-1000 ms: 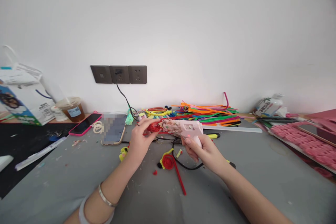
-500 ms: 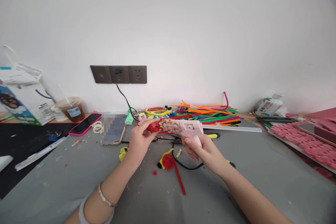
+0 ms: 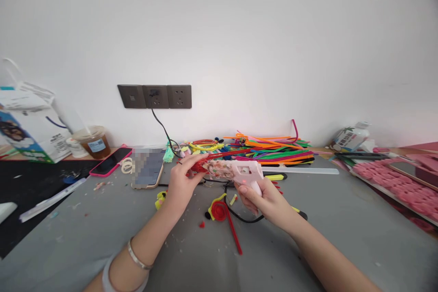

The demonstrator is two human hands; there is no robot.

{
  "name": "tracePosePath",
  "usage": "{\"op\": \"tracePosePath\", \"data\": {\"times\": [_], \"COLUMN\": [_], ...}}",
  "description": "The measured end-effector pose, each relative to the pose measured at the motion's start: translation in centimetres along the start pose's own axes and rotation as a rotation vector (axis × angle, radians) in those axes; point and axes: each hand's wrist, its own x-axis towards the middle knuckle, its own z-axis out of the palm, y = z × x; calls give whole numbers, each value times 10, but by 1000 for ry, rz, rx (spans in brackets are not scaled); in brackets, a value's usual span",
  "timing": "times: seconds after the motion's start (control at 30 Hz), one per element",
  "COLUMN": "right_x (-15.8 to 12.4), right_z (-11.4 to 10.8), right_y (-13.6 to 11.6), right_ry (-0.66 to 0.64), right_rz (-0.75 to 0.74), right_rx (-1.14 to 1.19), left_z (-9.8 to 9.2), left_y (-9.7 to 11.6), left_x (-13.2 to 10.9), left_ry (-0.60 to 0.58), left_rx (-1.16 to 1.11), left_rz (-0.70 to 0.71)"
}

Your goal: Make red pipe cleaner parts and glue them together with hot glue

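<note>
My right hand [image 3: 256, 196] is wrapped around the handle of a pale pink hot glue gun [image 3: 244, 171], whose front is caked with dried glue and coloured bits. A long translucent glue stick [image 3: 301, 170] extends to the right from behind the gun. My left hand [image 3: 185, 180] is closed around a red fuzzy pipe-cleaner piece [image 3: 199, 165], partly hidden by the fingers. The gun's nozzle is up against that piece; whether they touch, I cannot tell. Below the hands lies a red pipe-cleaner spiral [image 3: 219, 211] with a straight tail and a yellow strip beside it.
Bundles of coloured pipe cleaners [image 3: 280, 148] lie along the wall. Black cable [image 3: 160, 123] runs down from the wall socket. Two phones [image 3: 111, 162], a drink cup [image 3: 96, 141] and a carton [image 3: 34, 123] stand left; a pink keyboard [image 3: 400, 182] and white bottle [image 3: 352, 137] are right.
The glue gun has shifted slightly left and down, its nozzle closer in at the red piece. My left hand has barely moved and still grips the piece.
</note>
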Motion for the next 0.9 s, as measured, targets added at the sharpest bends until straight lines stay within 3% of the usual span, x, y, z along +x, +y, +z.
{"op": "tracePosePath", "data": {"times": [0.9], "right_x": [1], "right_z": [-1], "right_y": [-18], "right_ry": [97], "right_rz": [14], "right_rx": [-25], "left_z": [0], "left_y": [-3], "left_x": [-1], "left_ry": [63], "left_rx": [29], "left_rz": [7]}}
